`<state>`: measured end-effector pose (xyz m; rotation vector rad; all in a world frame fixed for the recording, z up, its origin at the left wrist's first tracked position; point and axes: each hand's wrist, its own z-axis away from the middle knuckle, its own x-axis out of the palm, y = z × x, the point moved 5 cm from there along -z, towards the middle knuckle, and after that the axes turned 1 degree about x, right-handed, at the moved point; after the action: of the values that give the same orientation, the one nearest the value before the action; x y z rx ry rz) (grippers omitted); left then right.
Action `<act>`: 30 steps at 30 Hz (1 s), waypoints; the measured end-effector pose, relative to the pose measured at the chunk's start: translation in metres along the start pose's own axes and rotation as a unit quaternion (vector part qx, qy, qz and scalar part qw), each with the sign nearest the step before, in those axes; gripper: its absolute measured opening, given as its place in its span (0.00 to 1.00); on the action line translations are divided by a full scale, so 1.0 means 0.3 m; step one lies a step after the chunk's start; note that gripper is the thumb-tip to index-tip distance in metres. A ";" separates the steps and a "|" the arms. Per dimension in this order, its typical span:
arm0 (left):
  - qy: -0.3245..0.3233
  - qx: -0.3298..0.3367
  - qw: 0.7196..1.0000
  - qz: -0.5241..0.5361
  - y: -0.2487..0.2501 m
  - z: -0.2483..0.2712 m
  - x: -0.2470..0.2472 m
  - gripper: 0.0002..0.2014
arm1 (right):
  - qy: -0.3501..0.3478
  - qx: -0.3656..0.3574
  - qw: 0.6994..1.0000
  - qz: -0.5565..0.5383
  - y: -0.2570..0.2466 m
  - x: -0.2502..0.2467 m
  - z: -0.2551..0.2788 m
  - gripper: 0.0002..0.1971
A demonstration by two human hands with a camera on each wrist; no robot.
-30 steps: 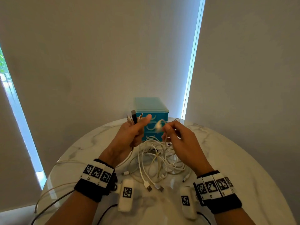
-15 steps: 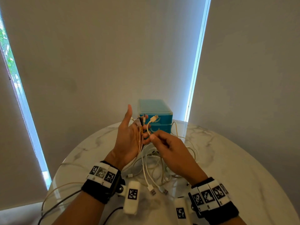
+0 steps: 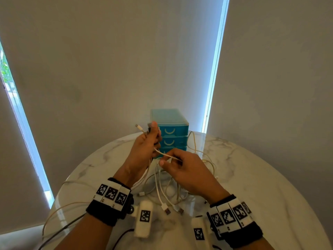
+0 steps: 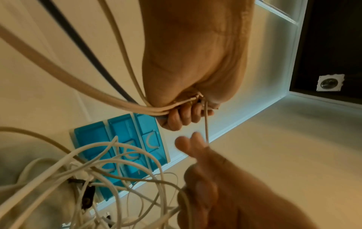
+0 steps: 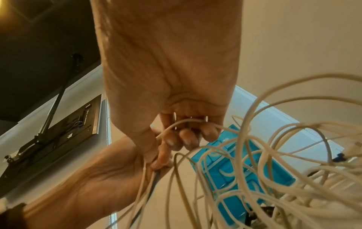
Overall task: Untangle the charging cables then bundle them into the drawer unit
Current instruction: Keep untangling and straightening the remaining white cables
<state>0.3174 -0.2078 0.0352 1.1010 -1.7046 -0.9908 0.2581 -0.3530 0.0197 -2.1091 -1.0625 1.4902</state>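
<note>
Marble table [image 3: 252, 177] — white cable [image 3: 163, 153] stretched crosswise between left hand [image 3: 144, 150] and right hand [image 3: 185, 168].

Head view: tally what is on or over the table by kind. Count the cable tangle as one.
Blue drawer unit: 1
Cable tangle: 1
Hands: 2, the left hand and the right hand, each gripping cables from the tangle
Total: 4
</note>
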 end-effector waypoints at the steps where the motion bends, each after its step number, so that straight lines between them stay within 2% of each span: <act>1: 0.017 0.013 0.999 0.032 0.008 -0.010 -0.018 0.24 | 0.004 0.005 1.000 0.004 0.008 -0.011 0.000 0.07; 3: 0.058 0.036 0.986 0.151 0.025 -0.032 -0.059 0.24 | 0.051 0.014 0.999 0.003 0.038 -0.061 -0.007 0.10; 6: 0.092 0.051 0.941 0.321 0.045 -0.052 -0.111 0.26 | 0.207 0.018 0.978 0.007 0.098 -0.183 -0.017 0.11; 10: 0.095 0.045 0.908 0.405 0.039 -0.061 -0.148 0.27 | 0.335 0.053 0.936 0.100 0.146 -0.251 0.003 0.05; 12: 0.083 0.042 0.885 0.455 0.034 -0.069 -0.178 0.28 | 0.381 0.086 0.918 0.072 0.161 -0.286 0.027 0.05; 13: 0.069 0.038 0.882 0.465 0.035 -0.074 -0.193 0.28 | 0.380 0.108 0.918 0.032 0.172 -0.297 0.033 0.04; 14: 0.059 0.033 0.891 0.449 0.037 -0.078 -0.204 0.28 | 0.365 0.127 0.922 -0.018 0.183 -0.301 0.033 0.03; 16: 0.054 0.026 0.932 0.357 0.045 -0.076 -0.206 0.28 | 0.340 0.122 0.925 -0.113 0.188 -0.294 0.034 0.04; 19: 0.056 0.011 0.983 0.173 0.052 -0.044 -0.161 0.29 | 0.322 0.075 0.925 -0.184 0.156 -0.270 0.036 0.19; 21: 0.031 0.010 0.998 0.056 0.052 -0.019 -0.122 0.32 | 0.291 0.045 0.923 -0.249 0.117 -0.244 0.026 0.24; 23: 0.005 0.012 0.998 -0.064 0.056 0.003 -0.083 0.30 | 0.259 0.018 0.908 -0.329 0.079 -0.223 0.016 0.22; 25: -0.011 0.009 0.986 -0.168 0.060 0.017 -0.051 0.20 | 0.240 0.001 0.901 -0.362 0.048 -0.208 0.015 0.20; 28: -0.046 -0.003 0.973 -0.226 0.057 0.025 -0.012 0.16 | 0.244 -0.017 0.906 -0.346 0.033 -0.188 0.016 0.20; 30: -0.095 -0.004 0.961 -0.262 0.046 0.034 0.021 0.13 | 0.245 -0.020 0.916 -0.316 0.034 -0.177 0.011 0.21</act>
<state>0.3026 -0.2078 0.0462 1.5360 -1.5812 -1.4678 0.2501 -0.3996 0.0464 -1.7580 -1.3806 0.5988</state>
